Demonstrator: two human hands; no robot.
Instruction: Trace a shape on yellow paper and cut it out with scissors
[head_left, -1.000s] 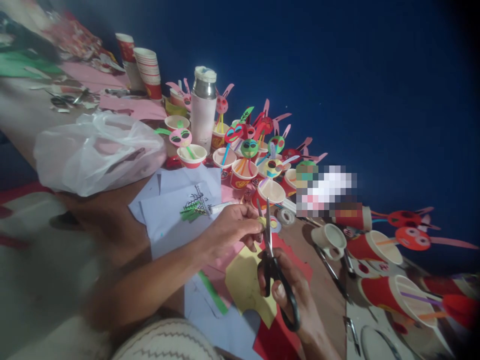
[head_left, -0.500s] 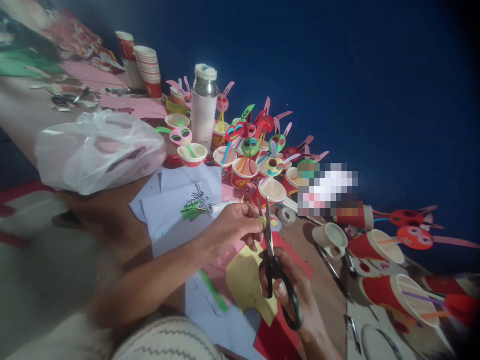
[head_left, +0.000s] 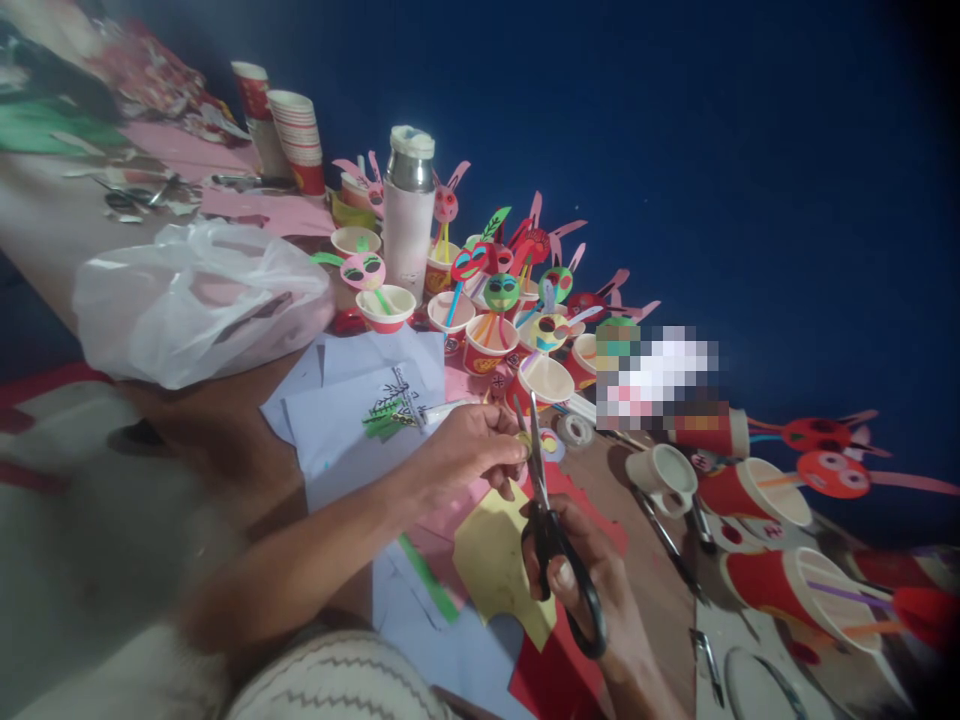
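Between the fingertips of my left hand (head_left: 480, 445) is a small piece of yellow paper (head_left: 526, 440), mostly covered by the fingers. My right hand (head_left: 589, 565) grips black-handled scissors (head_left: 541, 490), with fingers through the loops. Their blades point away from me, slightly parted, right beside the yellow piece. Whether the blades touch the paper I cannot tell. Below the hands lies a cut yellow sheet (head_left: 484, 560) on top of red paper (head_left: 555, 670) and pink paper. White sheets (head_left: 337, 440) with green and black drawn leaves spread under my left forearm.
Several red paper cups (head_left: 491, 345) with paper faces on straws crowd the back, around a white flask (head_left: 409, 220). A plastic bag (head_left: 199, 300) sits left. A tape roll (head_left: 574, 430), a white mug (head_left: 661, 480) and more cups (head_left: 754, 495) stand right.
The scissor blades have drawn slightly closer together beside the yellow paper. Both hands stay in nearly the same place, and the view has shifted very little.
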